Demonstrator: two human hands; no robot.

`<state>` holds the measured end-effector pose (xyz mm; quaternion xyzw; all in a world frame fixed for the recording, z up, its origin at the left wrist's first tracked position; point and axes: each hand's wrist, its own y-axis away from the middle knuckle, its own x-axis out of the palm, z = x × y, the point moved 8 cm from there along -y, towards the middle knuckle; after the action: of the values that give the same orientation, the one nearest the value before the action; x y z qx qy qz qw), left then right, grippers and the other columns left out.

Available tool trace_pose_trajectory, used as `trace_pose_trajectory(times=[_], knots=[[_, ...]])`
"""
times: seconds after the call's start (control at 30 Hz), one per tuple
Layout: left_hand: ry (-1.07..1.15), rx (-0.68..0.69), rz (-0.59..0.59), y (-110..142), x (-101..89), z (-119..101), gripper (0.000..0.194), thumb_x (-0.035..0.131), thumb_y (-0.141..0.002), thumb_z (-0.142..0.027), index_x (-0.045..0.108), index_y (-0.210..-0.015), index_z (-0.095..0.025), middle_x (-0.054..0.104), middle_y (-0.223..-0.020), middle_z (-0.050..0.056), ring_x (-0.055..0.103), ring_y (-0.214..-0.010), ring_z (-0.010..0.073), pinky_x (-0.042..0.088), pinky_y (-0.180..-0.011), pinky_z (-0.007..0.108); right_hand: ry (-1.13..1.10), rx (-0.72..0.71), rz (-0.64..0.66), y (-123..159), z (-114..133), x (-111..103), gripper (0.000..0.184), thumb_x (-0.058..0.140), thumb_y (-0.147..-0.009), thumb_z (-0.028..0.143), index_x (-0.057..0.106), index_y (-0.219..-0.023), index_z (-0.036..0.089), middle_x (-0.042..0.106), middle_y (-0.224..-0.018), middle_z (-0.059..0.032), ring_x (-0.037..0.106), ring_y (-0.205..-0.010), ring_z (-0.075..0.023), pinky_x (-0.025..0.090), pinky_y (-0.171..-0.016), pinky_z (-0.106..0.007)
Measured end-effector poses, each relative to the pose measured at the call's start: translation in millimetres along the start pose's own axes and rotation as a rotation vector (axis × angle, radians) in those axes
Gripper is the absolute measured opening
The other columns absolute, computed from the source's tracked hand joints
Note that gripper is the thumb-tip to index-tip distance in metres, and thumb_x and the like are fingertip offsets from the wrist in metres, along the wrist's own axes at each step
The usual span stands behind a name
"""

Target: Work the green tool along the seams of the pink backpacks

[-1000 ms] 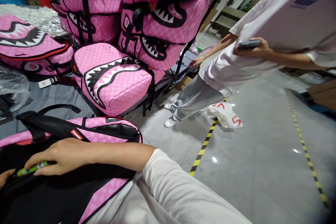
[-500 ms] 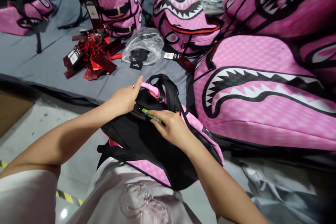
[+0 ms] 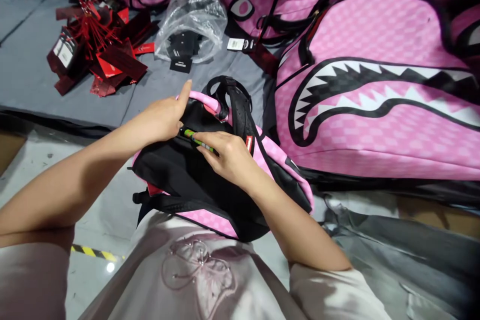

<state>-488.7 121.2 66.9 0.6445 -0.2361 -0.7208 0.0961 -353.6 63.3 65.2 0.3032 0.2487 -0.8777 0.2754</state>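
Note:
A pink and black backpack is held tilted against my front, its black back side facing up. My left hand is closed on the top edge of this backpack beside the pink carry handle, its index finger stretched along the handle's end. In my right hand is a slim green patterned tool with a dark tip, pinched between thumb and fingers. The tip lies close to my left thumb, over the black fabric; whether it touches is too small to tell. A black shoulder strap rises by my right hand.
On the grey-covered table lie a pile of red and black hang tags and a clear plastic bag with black tags inside. A large pink shark-mouth backpack stands at right, with more pink bags behind. Yellow-black tape marks the floor.
The view has tilted down and shifted, so the table things sit higher in the picture. Both hands keep their hold on the backpack and the green tool.

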Motion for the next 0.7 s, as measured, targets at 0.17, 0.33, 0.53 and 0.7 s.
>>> trace_pose_trajectory(times=[0.17, 0.33, 0.53, 0.7], knots=[[0.011, -0.042, 0.052, -2.7, -1.1, 0.3, 0.102, 0.059, -0.094, -0.024, -0.018, -0.160, -0.016, 0.062, -0.132, 0.019, 0.064, -0.121, 0.0328, 0.049, -0.099, 0.039, 0.053, 0.024, -0.027, -3.7, 3.6, 4.0, 0.031, 0.057, -0.099, 0.016, 0.069, -0.126, 0.013, 0.076, -0.117, -0.0106, 0.075, -0.102, -0.0242, 0.058, -0.090, -0.034], [-0.007, -0.032, 0.042, -4.7, -2.9, 0.4, 0.103, 0.059, -0.092, -0.027, -0.016, -0.161, -0.016, 0.064, -0.131, 0.019, 0.066, -0.116, 0.0322, 0.051, -0.093, 0.036, 0.040, 0.112, -0.059, -3.7, 1.3, 4.7, 0.030, 0.058, -0.098, 0.018, 0.070, -0.125, 0.017, 0.078, -0.114, -0.0089, 0.075, -0.097, -0.0236, 0.057, -0.087, -0.033], [-0.007, -0.038, 0.029, -5.8, -2.1, 0.3, 0.104, 0.062, -0.089, -0.025, -0.011, -0.162, -0.017, 0.064, -0.130, 0.019, 0.066, -0.116, 0.0339, 0.052, -0.092, 0.037, 0.045, 0.174, -0.118, -2.1, -2.5, 5.9, 0.026, 0.060, -0.097, 0.021, 0.073, -0.120, 0.017, 0.079, -0.107, -0.0079, 0.075, -0.091, -0.0232, 0.054, -0.084, -0.032], [-0.005, -0.012, -0.002, -8.0, -0.5, 2.2, 0.104, 0.062, -0.089, -0.027, -0.011, -0.162, -0.017, 0.066, -0.129, 0.017, 0.067, -0.113, 0.0315, 0.052, -0.089, 0.035, -0.005, 0.201, -0.136, -1.4, -4.1, 5.2, 0.026, 0.062, -0.096, 0.021, 0.074, -0.119, 0.017, 0.079, -0.101, -0.0058, 0.074, -0.084, -0.0209, 0.052, -0.079, -0.029]])
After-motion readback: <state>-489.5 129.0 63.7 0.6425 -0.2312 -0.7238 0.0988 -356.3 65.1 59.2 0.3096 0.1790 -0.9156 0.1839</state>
